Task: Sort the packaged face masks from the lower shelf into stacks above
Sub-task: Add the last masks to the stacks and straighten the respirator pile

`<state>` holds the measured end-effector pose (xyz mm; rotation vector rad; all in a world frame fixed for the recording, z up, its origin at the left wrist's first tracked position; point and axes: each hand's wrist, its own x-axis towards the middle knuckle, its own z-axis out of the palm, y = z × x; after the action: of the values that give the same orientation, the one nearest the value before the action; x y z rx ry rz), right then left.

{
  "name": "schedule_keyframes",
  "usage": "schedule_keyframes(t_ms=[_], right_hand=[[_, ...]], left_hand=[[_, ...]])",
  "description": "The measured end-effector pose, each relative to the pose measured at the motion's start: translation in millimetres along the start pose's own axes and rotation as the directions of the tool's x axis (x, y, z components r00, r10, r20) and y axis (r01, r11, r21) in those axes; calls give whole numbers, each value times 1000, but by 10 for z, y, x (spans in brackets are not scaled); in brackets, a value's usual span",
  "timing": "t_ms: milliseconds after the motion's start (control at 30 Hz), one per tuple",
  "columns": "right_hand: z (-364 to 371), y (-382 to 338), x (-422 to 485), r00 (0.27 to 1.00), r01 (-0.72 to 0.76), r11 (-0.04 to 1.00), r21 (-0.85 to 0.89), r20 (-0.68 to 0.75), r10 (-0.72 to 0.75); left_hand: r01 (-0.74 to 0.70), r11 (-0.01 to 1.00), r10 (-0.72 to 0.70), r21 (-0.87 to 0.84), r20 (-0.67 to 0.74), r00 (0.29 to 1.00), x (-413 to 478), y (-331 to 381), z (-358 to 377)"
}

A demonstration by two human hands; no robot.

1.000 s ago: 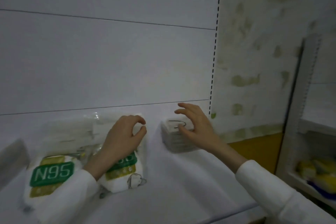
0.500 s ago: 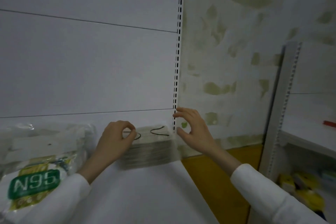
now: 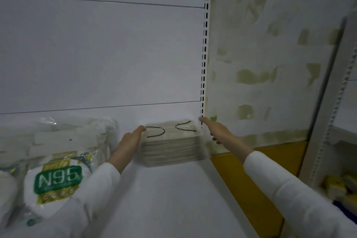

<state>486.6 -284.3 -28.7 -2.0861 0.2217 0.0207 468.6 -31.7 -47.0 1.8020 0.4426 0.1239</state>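
Observation:
A stack of pale flat masks [image 3: 172, 144] with black ear loops on top sits at the back right corner of the white shelf [image 3: 166, 199]. My left hand [image 3: 129, 140] lies flat with straight fingers against the stack's left side. My right hand [image 3: 217, 129] reaches with straight fingers along the stack's right side, by the slotted upright. White N95 mask packs [image 3: 54, 181] with green labels lie at the left, with clear bags of white masks [image 3: 58, 137] behind them.
The slotted shelf upright [image 3: 204, 50] marks the shelf's right end. Beyond it are a patchy wall and an orange floor [image 3: 257, 179]. A second shelving unit [image 3: 336, 141] at the far right holds yellow packets [image 3: 336, 185].
Both hands have gone from curled to flat, straight-fingered, one on each side of the flat mask stack. The view has shifted slightly left, bringing more of the N95 packs into sight.

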Motion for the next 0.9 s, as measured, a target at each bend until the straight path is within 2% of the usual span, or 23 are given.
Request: schedule_keyframes(t_ms=[67,167,300,400,500,633,767,900], right_hand=[[65,39,91,996,-40,999,14,85,39],[153,121,178,981,-91,996,-2,170,90],[260,240,429,952,-228,973,22,213,219],[287,287,515,928,-296,947,122,272,255],[210,339,519,919,-307,926,220,323,228],[78,408,522,947,-248,935,253,266,179],[-38,439,440,950,-191,882,431,307,56],[-16,539,412,961,-122,892,436,276,-3]], left_hand=[[155,971,-139,-183,96,986,40,-17,45],[280,904,-213,-324,227,950,85,-44,83],[325,917,-234,-231,348,908,179,-27,107],[314,929,-224,-194,381,897,242,8,175],[290,937,-187,-197,417,889,217,34,255],[283,935,-170,-214,431,886,174,51,388],[265,939,-145,-218,450,881,115,30,484],[246,938,-108,-243,469,877,50,-64,482]])
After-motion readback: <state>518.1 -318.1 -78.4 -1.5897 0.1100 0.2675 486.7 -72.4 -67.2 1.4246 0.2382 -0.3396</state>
